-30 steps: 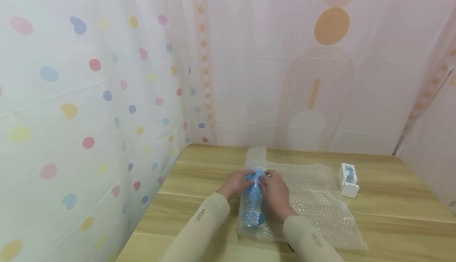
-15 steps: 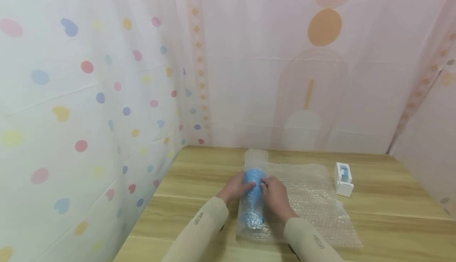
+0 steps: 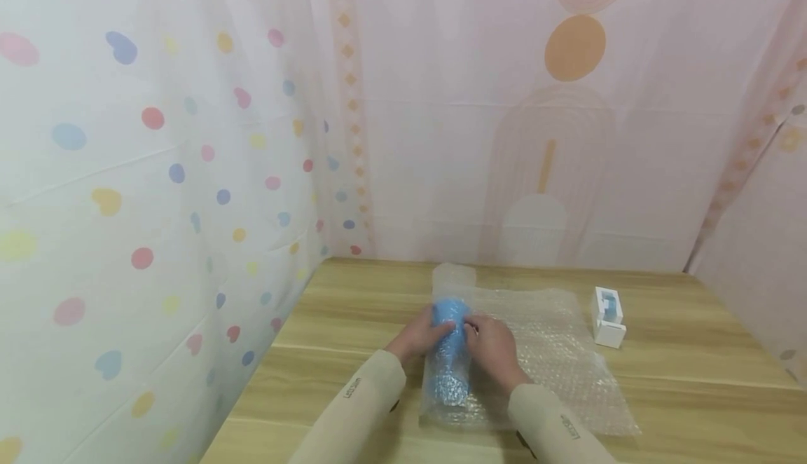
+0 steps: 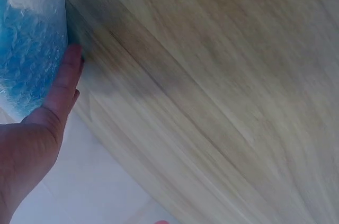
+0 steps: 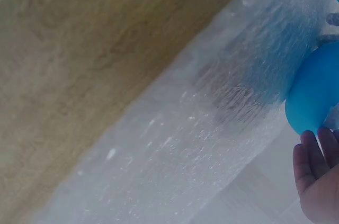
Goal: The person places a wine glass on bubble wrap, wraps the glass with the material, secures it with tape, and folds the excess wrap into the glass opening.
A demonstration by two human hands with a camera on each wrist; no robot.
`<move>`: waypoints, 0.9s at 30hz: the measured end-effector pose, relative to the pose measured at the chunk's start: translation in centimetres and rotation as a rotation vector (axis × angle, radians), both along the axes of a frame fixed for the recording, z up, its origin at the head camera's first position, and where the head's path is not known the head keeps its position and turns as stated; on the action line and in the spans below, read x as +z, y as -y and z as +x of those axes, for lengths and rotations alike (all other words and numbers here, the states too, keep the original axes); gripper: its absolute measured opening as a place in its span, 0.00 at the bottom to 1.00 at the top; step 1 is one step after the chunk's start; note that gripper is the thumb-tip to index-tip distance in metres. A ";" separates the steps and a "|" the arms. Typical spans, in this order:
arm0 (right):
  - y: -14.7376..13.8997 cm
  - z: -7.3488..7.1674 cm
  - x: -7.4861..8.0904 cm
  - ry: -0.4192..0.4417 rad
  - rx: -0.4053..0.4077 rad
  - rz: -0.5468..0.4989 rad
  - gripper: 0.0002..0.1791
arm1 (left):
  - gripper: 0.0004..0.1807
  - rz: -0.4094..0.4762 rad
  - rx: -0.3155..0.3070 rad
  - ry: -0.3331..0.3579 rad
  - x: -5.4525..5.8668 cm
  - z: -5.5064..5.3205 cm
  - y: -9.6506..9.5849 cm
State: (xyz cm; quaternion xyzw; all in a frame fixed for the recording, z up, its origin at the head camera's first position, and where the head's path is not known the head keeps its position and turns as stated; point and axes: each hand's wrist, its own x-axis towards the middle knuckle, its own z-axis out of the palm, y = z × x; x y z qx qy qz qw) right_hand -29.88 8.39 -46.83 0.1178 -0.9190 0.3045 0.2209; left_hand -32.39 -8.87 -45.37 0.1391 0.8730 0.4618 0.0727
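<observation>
A blue object (image 3: 450, 352) with rounded ends lies lengthwise on the table, covered by a layer of bubble wrap (image 3: 555, 352); its kind is unclear. My left hand (image 3: 421, 332) grips its left side, the thumb over the top. In the left wrist view, the fingers (image 4: 62, 83) lie along the film-covered side. On the right side, my right hand (image 3: 494, 345) pinches the bubble wrap with thumb and forefinger beside the blue object. From the right wrist, two bare blue rounded parts (image 5: 315, 91) show beyond the film, with fingertips right at the nearer one.
A white tape dispenser (image 3: 609, 318) with a bluish roll stands to the right of the sheet. The bubble wrap spreads rightward over the wooden table (image 3: 693, 380), and a strip of it sticks out beyond the object's far end. Patterned curtains (image 3: 454, 134) hang behind and left.
The film now lies over more of the blue object, including its near end, which partly showed bare before. My left thumb and right fingers have shifted slightly toward me. The head view has turned slightly right.
</observation>
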 end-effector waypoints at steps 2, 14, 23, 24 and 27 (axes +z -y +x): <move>0.0 0.0 0.0 -0.008 0.003 0.013 0.10 | 0.44 -0.008 0.008 -0.011 0.0 0.0 0.0; 1.1 0.3 -0.7 0.108 0.019 -0.015 0.14 | 0.43 -0.080 0.065 0.014 1.1 0.0 0.7; 0.6 0.2 -0.8 0.240 0.009 -0.205 0.15 | 0.43 -0.141 0.129 -0.020 0.9 -0.2 -0.4; 0.5 0.1 -0.7 0.247 0.014 -0.215 0.14 | 0.43 -0.147 0.134 -0.023 0.9 -0.1 -0.6; 0.3 0.0 -0.5 0.279 0.016 -0.224 0.14 | 0.44 -0.159 0.148 -0.017 0.9 0.0 -0.9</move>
